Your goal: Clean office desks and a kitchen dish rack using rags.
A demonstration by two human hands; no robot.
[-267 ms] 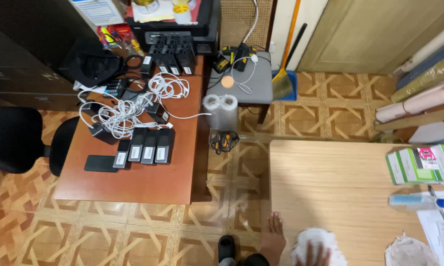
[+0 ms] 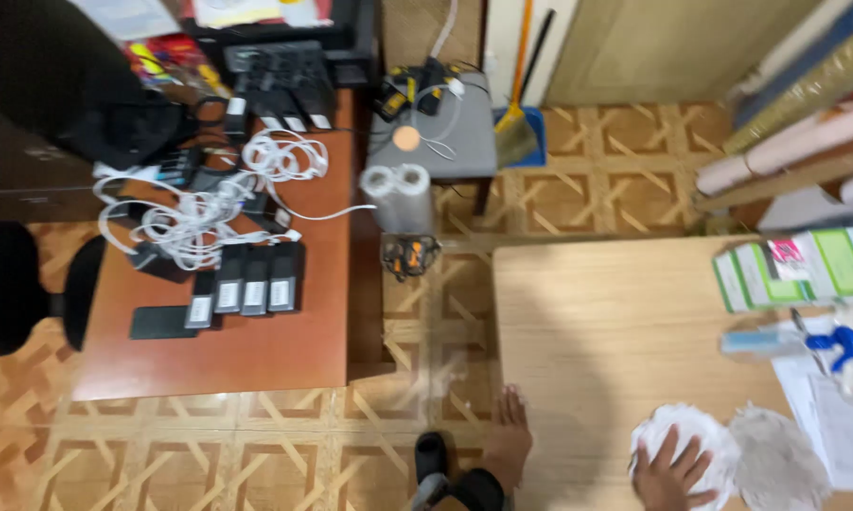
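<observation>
My right hand (image 2: 670, 469) lies flat, fingers spread, on a white cloth (image 2: 686, 443) at the near edge of a light wooden table (image 2: 606, 322). A second greyish cloth (image 2: 776, 456) lies just to its right. My left hand (image 2: 509, 435) rests open on the table's near left corner, fingers pointing away from me, holding nothing. A dark sleeve shows at its wrist.
Green boxes (image 2: 795, 270), a blue-handled tool (image 2: 838, 345) and papers (image 2: 843, 416) sit at the table's right. A reddish desk (image 2: 256, 350) to the left carries white cables and dark devices. A grey stool (image 2: 445, 132), paper rolls (image 2: 398, 194), a broom (image 2: 516, 123) and a black chair (image 2: 19, 284) stand around.
The view has shifted so more of both hands shows. My right hand now lies further onto the white cloth.
</observation>
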